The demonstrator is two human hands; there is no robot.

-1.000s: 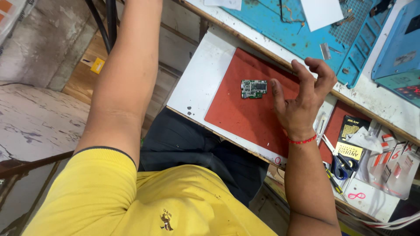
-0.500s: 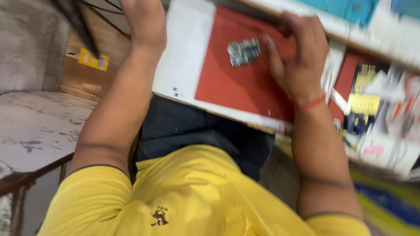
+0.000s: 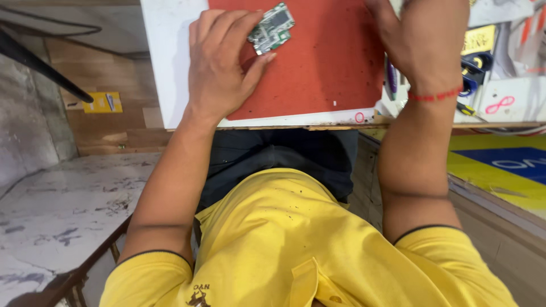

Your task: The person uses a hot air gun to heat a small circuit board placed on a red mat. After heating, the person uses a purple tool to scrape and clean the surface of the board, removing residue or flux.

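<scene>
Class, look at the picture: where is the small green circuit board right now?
In the head view the circuit board lies at the top centre on the red mat, at the fingertips of the left hand, left of the right hand.
</scene>
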